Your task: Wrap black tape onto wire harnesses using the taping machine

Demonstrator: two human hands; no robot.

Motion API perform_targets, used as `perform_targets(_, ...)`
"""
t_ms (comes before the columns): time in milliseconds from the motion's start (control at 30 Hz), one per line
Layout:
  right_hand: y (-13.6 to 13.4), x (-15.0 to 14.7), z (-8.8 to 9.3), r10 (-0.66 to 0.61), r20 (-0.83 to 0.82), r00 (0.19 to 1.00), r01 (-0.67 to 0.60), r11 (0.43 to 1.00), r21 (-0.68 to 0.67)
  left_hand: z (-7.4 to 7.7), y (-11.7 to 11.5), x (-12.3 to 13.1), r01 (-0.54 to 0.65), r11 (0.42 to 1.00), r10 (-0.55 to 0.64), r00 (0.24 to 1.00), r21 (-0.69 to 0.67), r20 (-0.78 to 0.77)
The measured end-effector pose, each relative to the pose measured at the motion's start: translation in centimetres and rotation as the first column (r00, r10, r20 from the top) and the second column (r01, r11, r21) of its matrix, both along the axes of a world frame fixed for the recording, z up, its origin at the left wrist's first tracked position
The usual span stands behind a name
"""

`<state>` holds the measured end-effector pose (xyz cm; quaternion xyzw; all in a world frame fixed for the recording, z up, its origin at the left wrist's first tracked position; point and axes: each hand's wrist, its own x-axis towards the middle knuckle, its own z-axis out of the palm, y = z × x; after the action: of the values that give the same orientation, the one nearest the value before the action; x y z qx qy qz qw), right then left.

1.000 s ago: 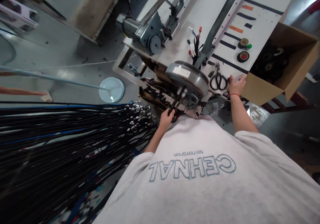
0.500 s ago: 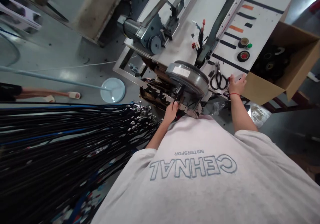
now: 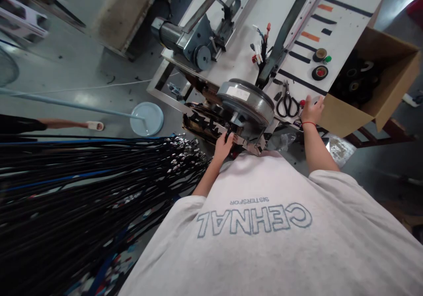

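Note:
My left hand (image 3: pixel 224 146) is closed around a black handle (image 3: pixel 229 131) at the front of a metal wheel (image 3: pixel 246 103) bearing a white label. Whether the handle joins the wheel's hub cannot be made out. My right hand (image 3: pixel 313 110), with a red band at the wrist, lies on the table edge with its fingers spread. Just left of it are black-handled scissors (image 3: pixel 287 105) and a small red knob (image 3: pixel 302 103). Black cables with coloured connectors (image 3: pixel 261 53) stick up behind the wheel, beside a long metal rail (image 3: pixel 286 29).
A cardboard box (image 3: pixel 390 97) holding black tape rolls stands at the right. Two tape rolls (image 3: pixel 320 73) sit on the white table (image 3: pixel 228 71). A motor unit (image 3: pixel 185 38) is at the back left. Black cables (image 3: pixel 99 181) hang at left; a person's foot (image 3: pixel 95 125) shows beyond.
My left hand has shifted slightly, and the black handle in it sits at a different angle. The wheel's hub looks turned. My right hand stays on the table edge.

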<state>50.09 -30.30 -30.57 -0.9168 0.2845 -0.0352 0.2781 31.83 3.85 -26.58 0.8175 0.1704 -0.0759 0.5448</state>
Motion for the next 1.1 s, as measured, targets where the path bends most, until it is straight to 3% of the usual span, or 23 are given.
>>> perform_targets(100,0.2,0.0,0.3,-0.001,0.001,1.0,0.001,1.0,0.002,-0.9,1.3,-0.7,0.145,0.985,-0.154,0.983,-0.091,-0.102)
perform_targets(167,0.2,0.0,0.4,-0.001,-0.006,1.0,0.001,1.0,-0.001,-2.0,2.0,-1.9,0.24,0.967,-0.253,0.947,-0.083,-0.198)
perform_targets(233,0.2,0.1,0.4,0.002,-0.015,1.0,-0.002,1.0,-0.001,-3.1,2.6,-3.5,0.239,0.971,-0.232,0.939,-0.003,-0.253)
perform_targets(333,0.0,0.1,0.3,0.011,-0.022,1.0,-0.011,1.0,0.007,-3.8,2.6,-5.7,0.129,0.984,-0.103,0.975,0.124,-0.195)
perform_targets(467,-0.1,0.2,0.2,0.006,-0.03,1.0,-0.005,1.0,0.011,-2.8,1.8,-6.5,0.036,0.982,-0.018,0.995,0.184,-0.1)
perform_targets(600,-0.2,0.2,0.1,0.006,-0.013,1.0,-0.005,1.0,0.012,-1.0,1.0,-5.4,-0.035,0.977,0.046,0.998,0.211,-0.05)
perform_targets(733,-0.2,0.1,-0.1,0.013,0.009,1.0,-0.013,1.0,0.007,0.0,0.6,-3.6,-0.028,0.977,0.037,0.999,0.21,-0.038)
perform_targets(1100,-0.1,0.1,-0.3,0.022,0.024,0.999,-0.021,1.0,-0.02,1.1,-0.4,0.4,-0.019,0.982,0.014,1.0,0.186,0.028)
